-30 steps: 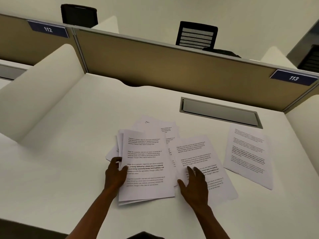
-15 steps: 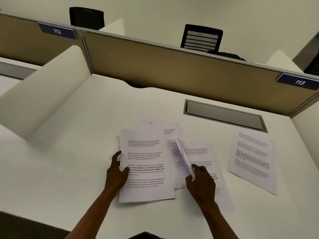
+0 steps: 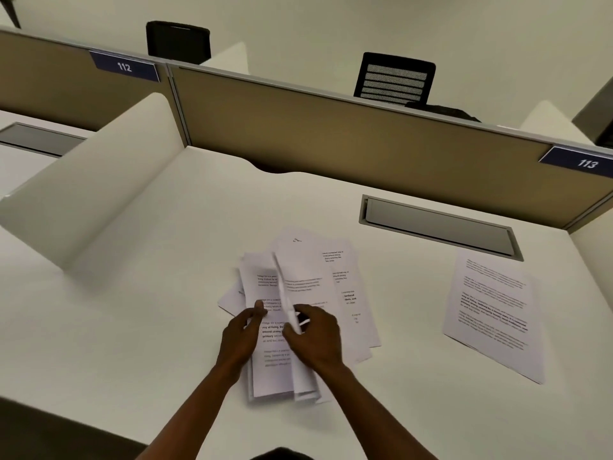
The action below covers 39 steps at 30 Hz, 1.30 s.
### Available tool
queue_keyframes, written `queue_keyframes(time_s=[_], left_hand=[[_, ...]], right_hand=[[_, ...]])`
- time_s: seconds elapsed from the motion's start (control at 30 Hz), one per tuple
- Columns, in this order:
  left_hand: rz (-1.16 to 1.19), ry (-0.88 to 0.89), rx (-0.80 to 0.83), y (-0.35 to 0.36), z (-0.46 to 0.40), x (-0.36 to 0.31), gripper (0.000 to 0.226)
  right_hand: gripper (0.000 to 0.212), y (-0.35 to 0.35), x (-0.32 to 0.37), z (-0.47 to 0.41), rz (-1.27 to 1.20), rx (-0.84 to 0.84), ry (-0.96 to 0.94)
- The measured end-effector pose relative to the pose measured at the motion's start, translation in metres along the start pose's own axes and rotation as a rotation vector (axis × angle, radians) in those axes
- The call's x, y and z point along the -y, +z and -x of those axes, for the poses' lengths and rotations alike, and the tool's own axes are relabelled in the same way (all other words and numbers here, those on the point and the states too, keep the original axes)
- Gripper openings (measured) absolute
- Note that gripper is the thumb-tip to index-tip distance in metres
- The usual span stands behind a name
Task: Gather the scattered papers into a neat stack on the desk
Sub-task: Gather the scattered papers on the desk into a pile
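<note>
**Papers half-gathered on white desk, one sheet apart**

You're looking down at a white desk (image 3: 132, 327), matte, bare apart from the papers. Landmark: the grey cable hatch (image 3: 438, 227) set flush in the desk top.

Main pile (image 3: 335, 287) sits near-left of the hatch, sheets fanned at diff angles, printed side up. Your left hand (image 3: 240, 340) lies on the pile's left edge, fingers loosely together, thumb tip pressing the top page. Your right hand (image 3: 315, 340) is just beside it, thumb and fingers pinching a sheet (image 3: 282, 287) that stands on edge, tilted, above the pile. Motion blur here, so exact grip on the lower edge is hard to read.

One loose page (image 3: 494, 313) lies flat directly below-right of the hatch, well apart from the pile, untouched.

Room: tan divider panel (image 3: 331, 127) runs behind the hatch w/ a metal top rail. Blue tag "113" (image 3: 583, 162) is on the panel right of the hatch; tag "112" (image 3: 124, 66) far left of it. White curved side screen (image 3: 99, 194) closes the desk far left of the hatch. Past the divider: two black chairs, one mesh-backed (image 3: 394, 79) above the hatch, one solid (image 3: 177, 41) further left. Pale plain wall (image 3: 331, 28) behind.
</note>
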State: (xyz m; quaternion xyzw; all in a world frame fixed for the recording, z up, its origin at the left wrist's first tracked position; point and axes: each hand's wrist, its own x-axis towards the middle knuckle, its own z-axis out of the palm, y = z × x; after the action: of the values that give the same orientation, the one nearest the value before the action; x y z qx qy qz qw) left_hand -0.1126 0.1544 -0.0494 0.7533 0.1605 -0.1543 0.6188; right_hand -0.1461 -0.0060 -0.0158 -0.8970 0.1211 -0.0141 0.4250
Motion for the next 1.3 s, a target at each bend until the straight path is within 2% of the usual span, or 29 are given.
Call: queue_keyframes(time_s=[0.1,0.2,0.3,0.43,0.57,0.63,0.77,0.9,0.97,1.13,1.3], left_hand=[[0.003,0.001,0.031,0.0,0.0,-0.004,0.043],[-0.083,0.02,0.006,0.002,-0.004,-0.002,0.03],[-0.18,0.058,-0.024,0.002,-0.008,0.001,0.029],[-0.05,0.055,-0.042,-0.007,-0.007,0.001,0.034],[0.123,0.024,0.031,-0.019,-0.007,-0.007,0.069],[0.217,0.005,0.111,-0.026,-0.008,-0.014,0.071],[0.493,0.019,0.395,-0.034,-0.011,-0.023,0.047],[0.664,-0.106,0.433,-0.039,-0.02,-0.018,0.046],[0.677,-0.168,0.475,-0.041,-0.021,-0.013,0.045],[0.468,-0.103,0.556,-0.04,-0.017,-0.009,0.056],[0.422,-0.019,0.548,-0.047,-0.014,-0.023,0.061]], right_hand=[[0.064,0.021,0.002,0.001,0.105,0.179,-0.045],[0.066,0.029,-0.002,0.005,0.097,0.269,-0.08],[0.052,0.021,-0.011,0.006,0.004,0.17,-0.07],[0.043,0.001,-0.028,0.003,-0.022,-0.041,0.021],[0.059,-0.017,-0.036,-0.007,-0.041,-0.138,0.176],[0.068,-0.024,-0.036,-0.015,-0.145,-0.115,0.282],[0.075,-0.036,-0.032,-0.031,-0.469,0.068,0.514],[0.06,-0.037,-0.03,-0.036,-0.739,0.275,0.613],[0.055,-0.033,-0.034,-0.032,-0.824,0.29,0.587],[0.052,-0.03,-0.039,-0.022,-1.085,0.299,0.547],[0.047,-0.042,-0.038,-0.027,-1.124,0.268,0.596]])
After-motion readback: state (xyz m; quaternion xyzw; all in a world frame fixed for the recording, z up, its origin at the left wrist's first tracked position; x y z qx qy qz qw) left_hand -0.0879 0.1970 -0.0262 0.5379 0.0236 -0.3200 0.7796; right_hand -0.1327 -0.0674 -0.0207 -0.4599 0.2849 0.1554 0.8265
